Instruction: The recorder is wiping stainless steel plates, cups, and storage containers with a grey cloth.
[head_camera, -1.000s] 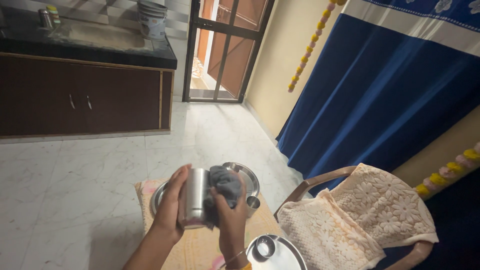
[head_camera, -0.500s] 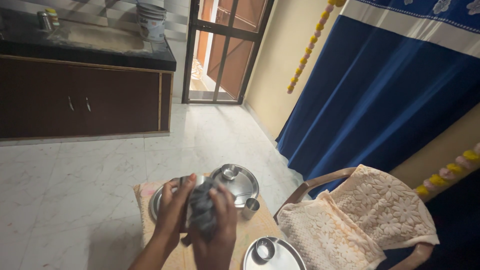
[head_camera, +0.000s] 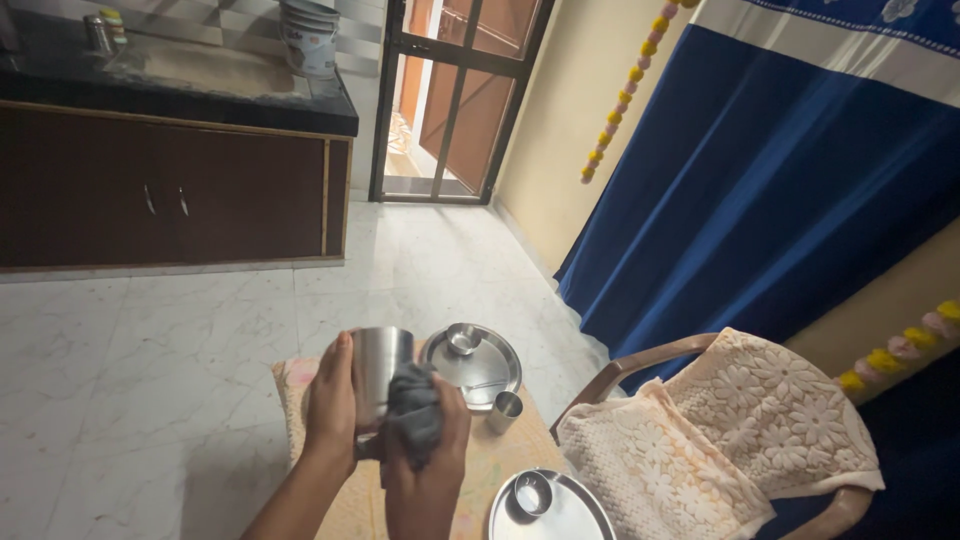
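— Two hands at work over a low table, seen from the head camera: how are they placed?
— Left hand (head_camera: 332, 405) is wrapped around a steel cup (head_camera: 380, 372), held upright above the near end of the table. Right hand (head_camera: 428, 462) is closed on a grey cloth (head_camera: 413, 420), pressing it against the cup's lower side.

— How many steel pieces can be counted?
— One cup in the hands. Two round plates: one plate (head_camera: 481, 362) just behind the hands, another plate (head_camera: 555, 510) at the bottom edge. Each carries one small bowl, the far bowl (head_camera: 461, 341) and the near bowl (head_camera: 532, 492). One small tumbler (head_camera: 506, 410) stands upright between the two plates, just beside the far one. Whether a third plate lies under the hands cannot be told.

— What do they stand on?
— One table with a pale floral cover (head_camera: 500, 455), on a white marble floor (head_camera: 160, 340).

— And around it?
— One chair (head_camera: 620, 375) at the right, draped with a cream lace cloth (head_camera: 720, 430). One blue curtain (head_camera: 780, 190) behind it. One dark cabinet (head_camera: 170, 195) with a black counter, one bucket (head_camera: 308, 38) on top. One grilled door (head_camera: 455, 100) beyond, and two marigold strings, one garland (head_camera: 625, 90) beside the door and a second garland (head_camera: 900, 350) low at the right.
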